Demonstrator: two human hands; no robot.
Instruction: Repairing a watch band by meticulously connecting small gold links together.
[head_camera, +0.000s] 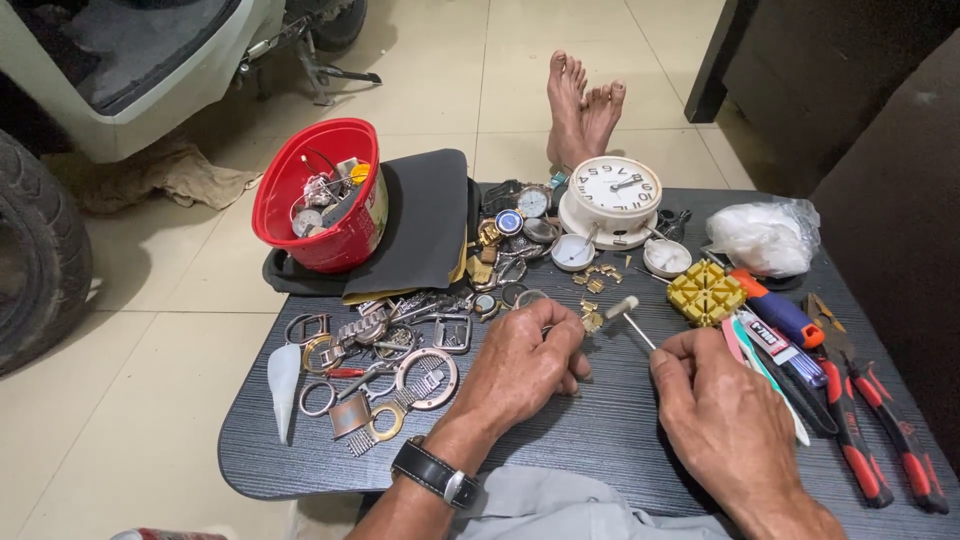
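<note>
My left hand (520, 365) rests on the dark low table (600, 430), fingers curled around something small that I cannot make out. A black wristwatch (435, 472) is on that wrist. My right hand (715, 400) grips the thin handle of a small white-headed hammer (624, 310), its head raised just right of the left fingers. Small gold-coloured metal parts (592, 318) lie beside the hammer head. A yellow plastic block (706, 292) with slots sits just beyond my right hand.
A white round clock (613, 190), loose watches (520, 215), metal buckles and rings (390, 370), a red bucket (325, 195) of parts, black cloth (425, 215), red-handled pliers (880, 440), screwdrivers (775, 310) and a plastic bag (765, 235) crowd the table. Bare feet (583, 105) lie beyond; a tyre (35, 250) at left.
</note>
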